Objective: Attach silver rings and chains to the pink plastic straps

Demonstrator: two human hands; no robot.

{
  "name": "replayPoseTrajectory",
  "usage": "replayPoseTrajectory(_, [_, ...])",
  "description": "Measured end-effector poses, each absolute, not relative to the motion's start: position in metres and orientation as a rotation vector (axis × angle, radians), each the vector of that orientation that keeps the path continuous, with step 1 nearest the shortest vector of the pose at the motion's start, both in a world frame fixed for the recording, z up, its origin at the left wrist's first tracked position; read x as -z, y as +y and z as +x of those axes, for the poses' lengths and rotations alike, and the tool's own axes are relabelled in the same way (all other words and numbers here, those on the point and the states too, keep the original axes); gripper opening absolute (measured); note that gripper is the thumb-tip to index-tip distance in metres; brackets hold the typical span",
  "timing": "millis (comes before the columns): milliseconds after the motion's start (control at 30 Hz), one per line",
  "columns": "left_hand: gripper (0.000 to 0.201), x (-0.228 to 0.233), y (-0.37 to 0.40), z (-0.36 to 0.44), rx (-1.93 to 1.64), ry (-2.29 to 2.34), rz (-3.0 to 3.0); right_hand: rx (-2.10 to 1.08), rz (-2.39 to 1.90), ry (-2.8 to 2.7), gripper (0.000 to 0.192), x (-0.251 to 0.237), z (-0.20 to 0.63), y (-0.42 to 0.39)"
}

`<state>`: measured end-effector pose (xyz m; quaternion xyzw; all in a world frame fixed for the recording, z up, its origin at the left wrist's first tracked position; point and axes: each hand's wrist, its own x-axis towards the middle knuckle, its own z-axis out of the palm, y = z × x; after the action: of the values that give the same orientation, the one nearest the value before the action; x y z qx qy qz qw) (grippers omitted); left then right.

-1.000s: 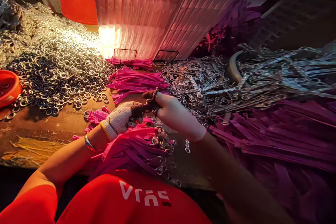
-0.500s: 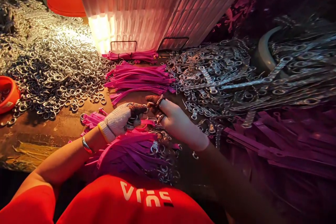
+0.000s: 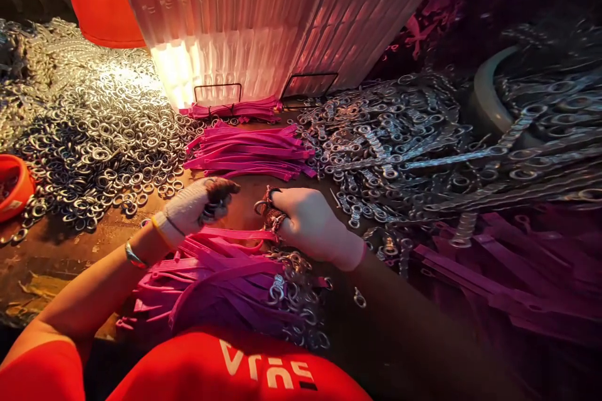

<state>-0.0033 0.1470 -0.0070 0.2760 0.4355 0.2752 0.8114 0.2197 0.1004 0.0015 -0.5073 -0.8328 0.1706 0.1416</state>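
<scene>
**Both gloved hands over the pink strap pile, ring in the right fingertips**

Your left hand [image 3: 188,210] wears a white knit glove with dark rubbery fingertips. Fingers are curled together; they seem to pinch something small, but you can't tell what from this angle. A thin metal bangle [image 3: 133,256] sits on that wrist.

Your right hand [image 3: 308,225] wears a smooth pale glove, also dark at the tips. Its fingertips are closed on a small round metal ring [image 3: 261,205], held just above the tabletop, between your two hands and right over the near strap pile.

The assembled straps [image 3: 226,276] lie under both hands against your body: flat, glossy pink plastic strips, each ending in a metal ring; too many and too overlapped to count. One strap runs straight across between the hands.

Beyond the hands:
- One loose bundle of plain pink straps [image 3: 249,153], flat, roughly parallel, no rings visible.
- One heap of loose split rings [image 3: 98,131] at left, shiny steel, hundreds, uncountable.
- One heap of metal swivel links [image 3: 390,138] at right, elongated with eyelets.
- Darker purple straps [image 3: 517,263] at far right, in shadow.
- One ribbed translucent panel [image 3: 263,12], backlit, standing upright at the back.
- Two orange plastic containers: one at upper left [image 3: 101,3], one at the left edge [image 3: 14,185].

The tabletop [image 3: 61,244] is worn brown, scuffed.
</scene>
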Motion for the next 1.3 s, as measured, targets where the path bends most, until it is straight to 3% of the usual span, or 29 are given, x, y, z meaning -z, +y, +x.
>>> replayPoseTrajectory(133, [0.023,-0.010,0.180,-0.060,-0.882,0.886,0.393,-0.639,-1.565,-2.358,0.031,0.011,0.215,0.106])
replayPoseTrajectory(300, [0.037,-0.003,0.191,-0.082,-1.107,0.763,0.083,-0.643,-1.720,-2.365,0.016,0.022,0.203,0.107])
replayPoseTrajectory(600, [0.032,0.020,0.196,-0.052,-0.865,0.890,0.313,-0.521,-1.849,-2.564,0.020,0.005,0.201,0.106])
replayPoseTrajectory(733, [0.063,0.020,0.201,-0.062,-0.811,0.881,0.363,-0.575,-1.896,-2.592,0.023,0.005,0.202,0.104])
replayPoseTrajectory(800, [0.067,0.022,0.202,-0.069,-0.802,0.859,0.335,-0.577,-1.902,-2.615,0.024,0.005,0.200,0.104])
replayPoseTrajectory(1100, [0.025,0.026,0.201,-0.074,-0.954,0.704,0.159,-0.520,-1.830,-2.673,0.031,0.001,0.185,0.111])
replayPoseTrajectory(1300, [0.006,0.016,0.191,-0.046,-0.783,0.973,0.485,-0.494,-1.813,-2.729,0.032,-0.005,0.176,0.122])
